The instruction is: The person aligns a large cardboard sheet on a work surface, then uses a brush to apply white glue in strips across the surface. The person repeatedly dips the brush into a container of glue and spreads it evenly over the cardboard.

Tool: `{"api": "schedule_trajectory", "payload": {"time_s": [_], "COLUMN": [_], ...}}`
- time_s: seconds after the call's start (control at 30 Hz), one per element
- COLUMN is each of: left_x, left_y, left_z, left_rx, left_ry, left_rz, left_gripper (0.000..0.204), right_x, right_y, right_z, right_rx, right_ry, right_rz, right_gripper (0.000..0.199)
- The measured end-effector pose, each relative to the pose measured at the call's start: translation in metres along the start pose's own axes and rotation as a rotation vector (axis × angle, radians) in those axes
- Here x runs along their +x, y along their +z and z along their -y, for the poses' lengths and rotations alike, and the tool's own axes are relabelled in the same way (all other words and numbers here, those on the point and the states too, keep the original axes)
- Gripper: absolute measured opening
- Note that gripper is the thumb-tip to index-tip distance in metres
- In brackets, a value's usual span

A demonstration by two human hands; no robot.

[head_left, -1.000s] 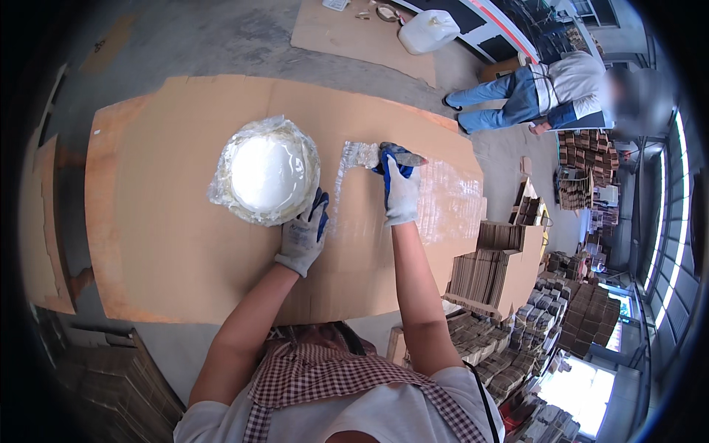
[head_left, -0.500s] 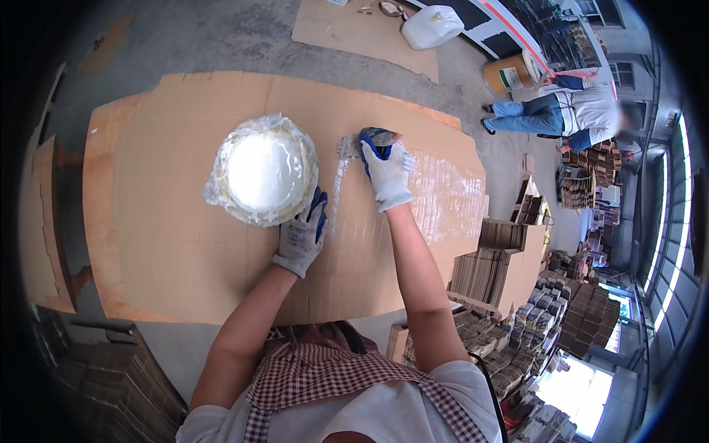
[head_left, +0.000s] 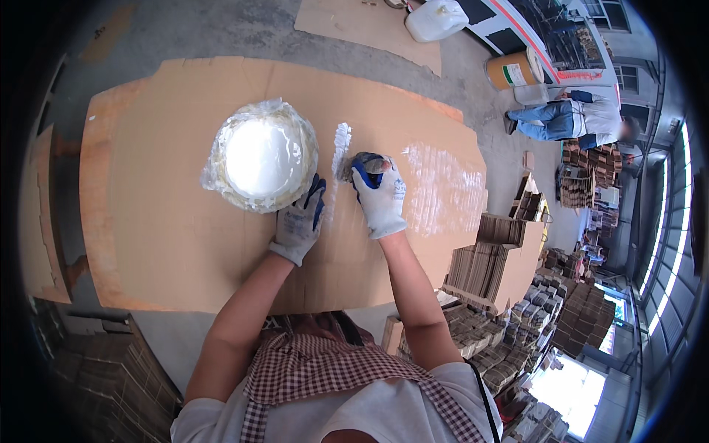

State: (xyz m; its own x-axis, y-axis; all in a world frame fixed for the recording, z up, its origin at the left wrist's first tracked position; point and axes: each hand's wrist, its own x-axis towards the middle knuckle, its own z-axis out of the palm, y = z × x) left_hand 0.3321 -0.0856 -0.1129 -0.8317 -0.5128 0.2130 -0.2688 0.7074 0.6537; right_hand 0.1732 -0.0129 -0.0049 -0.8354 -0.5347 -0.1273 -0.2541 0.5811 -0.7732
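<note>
A large brown cardboard sheet (head_left: 170,221) lies flat before me. On it stands a round bowl (head_left: 261,155) lined with clear plastic and full of white paste. My left hand (head_left: 299,221), in a grey and blue glove, rests flat on the cardboard just below the bowl. In the same kind of glove, my right hand (head_left: 379,193) grips a small grey pad (head_left: 353,167) and presses it on the cardboard right of the bowl. A white paste streak (head_left: 340,140) runs up from the pad. A wider glossy patch of paste (head_left: 443,188) lies further right.
Stacks of folded cardboard pieces (head_left: 491,258) stand at the sheet's right edge and below. A person (head_left: 569,118) crouches on the concrete floor at the upper right, near a tan drum (head_left: 515,70) and a white jug (head_left: 437,18). More cardboard (head_left: 369,22) lies beyond.
My right hand has moved the pad leftward across the cardboard, from the glossy patch toward the bowl. My left hand has stayed in place. The person at the right has shifted.
</note>
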Motion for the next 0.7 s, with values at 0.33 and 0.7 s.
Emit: {"api": "schedule_trajectory", "payload": {"time_s": [0.33, 0.7], "left_x": [0.001, 0.001], "left_y": [0.004, 0.002], "left_z": [0.002, 0.001], "left_rx": [-0.095, -0.084], "left_ry": [0.001, 0.007], "left_rz": [-0.053, -0.047], "left_gripper": [0.042, 0.047], "right_x": [-0.055, -0.096], "right_y": [-0.005, -0.012], "right_z": [-0.008, -0.011], "right_rx": [-0.03, -0.185], "right_ry": [-0.004, -0.059], "right_rz": [0.06, 0.083], "right_gripper": [0.035, 0.037]}}
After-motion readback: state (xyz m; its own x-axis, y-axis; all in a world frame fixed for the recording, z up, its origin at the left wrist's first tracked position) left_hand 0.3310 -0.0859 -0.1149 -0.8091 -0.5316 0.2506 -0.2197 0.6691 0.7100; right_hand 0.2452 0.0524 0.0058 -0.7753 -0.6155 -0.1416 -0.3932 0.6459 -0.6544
